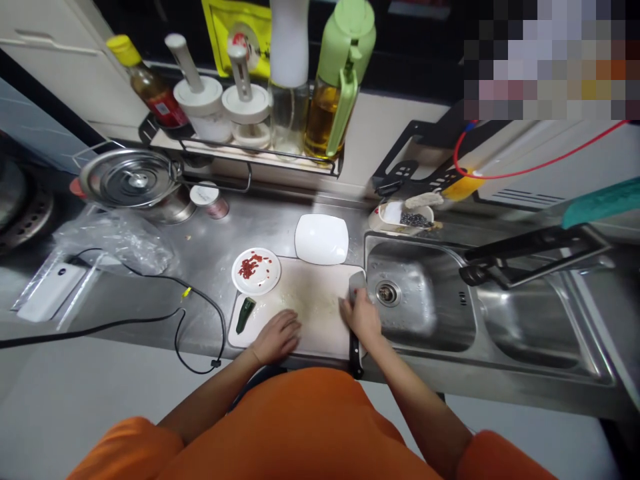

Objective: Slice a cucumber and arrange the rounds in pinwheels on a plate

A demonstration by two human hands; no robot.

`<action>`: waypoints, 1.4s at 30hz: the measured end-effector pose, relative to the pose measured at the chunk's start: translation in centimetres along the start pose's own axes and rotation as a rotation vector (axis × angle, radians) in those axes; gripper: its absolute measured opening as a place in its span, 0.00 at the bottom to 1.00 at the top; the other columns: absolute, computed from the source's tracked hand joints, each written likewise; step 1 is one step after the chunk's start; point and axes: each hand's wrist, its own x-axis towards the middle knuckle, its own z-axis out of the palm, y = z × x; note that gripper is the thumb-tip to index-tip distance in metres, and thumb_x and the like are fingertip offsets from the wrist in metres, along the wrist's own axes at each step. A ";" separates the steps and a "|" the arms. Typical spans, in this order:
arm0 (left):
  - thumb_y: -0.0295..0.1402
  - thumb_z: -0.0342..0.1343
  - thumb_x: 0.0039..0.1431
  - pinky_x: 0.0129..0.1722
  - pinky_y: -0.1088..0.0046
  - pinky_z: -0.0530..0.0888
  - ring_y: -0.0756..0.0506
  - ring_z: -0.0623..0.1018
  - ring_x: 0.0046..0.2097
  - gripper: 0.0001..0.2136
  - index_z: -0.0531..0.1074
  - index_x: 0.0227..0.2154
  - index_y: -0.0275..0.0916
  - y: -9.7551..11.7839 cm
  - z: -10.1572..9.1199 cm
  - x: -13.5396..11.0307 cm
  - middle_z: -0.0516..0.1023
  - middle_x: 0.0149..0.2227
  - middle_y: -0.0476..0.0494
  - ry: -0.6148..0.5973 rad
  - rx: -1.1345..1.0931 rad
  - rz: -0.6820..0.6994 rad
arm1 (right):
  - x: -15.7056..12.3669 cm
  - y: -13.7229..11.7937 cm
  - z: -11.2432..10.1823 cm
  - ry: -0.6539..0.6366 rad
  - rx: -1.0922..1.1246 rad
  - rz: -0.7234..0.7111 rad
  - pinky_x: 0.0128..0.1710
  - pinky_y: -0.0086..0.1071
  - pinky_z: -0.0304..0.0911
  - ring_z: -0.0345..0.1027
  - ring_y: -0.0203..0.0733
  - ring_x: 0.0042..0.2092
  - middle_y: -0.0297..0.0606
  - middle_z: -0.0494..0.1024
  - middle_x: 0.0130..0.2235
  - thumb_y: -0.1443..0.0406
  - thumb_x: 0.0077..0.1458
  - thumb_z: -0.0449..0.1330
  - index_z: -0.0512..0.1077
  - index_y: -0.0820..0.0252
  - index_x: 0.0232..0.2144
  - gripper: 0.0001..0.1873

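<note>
My left hand [278,335] lies low on the pale cutting board [315,300], fingers stretched out and nothing visible in them. At the board's right edge, my right hand [363,317] is closed over the middle of a kitchen knife [357,283]. The blade shows beyond the fingers and the black handle below; my hand hides the part between. A dark green vegetable piece [245,315], perhaps cucumber, rests on the board's left side. Chopped red bits lie on a round white plate [256,289] overlapping the top left corner. Behind the board is a white rectangular dish [321,239].
A double steel sink [425,293] with a black faucet [525,250] adjoins the board on the right. Left are a black cable [200,287], a plastic bag [120,240] and a lidded pot [135,180]. Bottles and jars stand on a wall rack [245,157].
</note>
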 end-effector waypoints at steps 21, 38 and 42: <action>0.38 0.50 0.59 0.44 0.65 0.73 0.44 0.75 0.45 0.15 0.66 0.47 0.38 -0.3 -2.0 0.6 0.75 0.44 0.40 0.246 -0.208 -0.499 | -6.6 3.7 2.9 0.083 0.042 0.131 0.37 0.35 0.61 0.68 0.44 0.36 0.49 0.68 0.43 0.64 0.59 0.48 0.61 0.64 0.51 0.19; 0.31 0.47 0.61 0.49 0.59 0.70 0.42 0.70 0.49 0.15 0.65 0.50 0.37 0.4 3.1 6.3 0.71 0.45 0.36 0.233 -0.090 -0.230 | -6.4 1.2 2.2 -0.099 0.370 -0.278 0.49 0.32 0.56 0.64 0.41 0.47 0.43 0.73 0.45 0.72 0.51 0.49 0.65 0.62 0.49 0.21; 0.31 0.47 0.62 0.51 0.59 0.70 0.43 0.70 0.51 0.13 0.67 0.48 0.39 0.1 3.5 5.9 0.70 0.47 0.37 0.248 -0.123 -0.205 | -6.2 0.9 1.2 -0.173 0.266 -0.258 0.44 0.31 0.57 0.66 0.41 0.44 0.43 0.72 0.43 0.71 0.53 0.49 0.63 0.61 0.50 0.21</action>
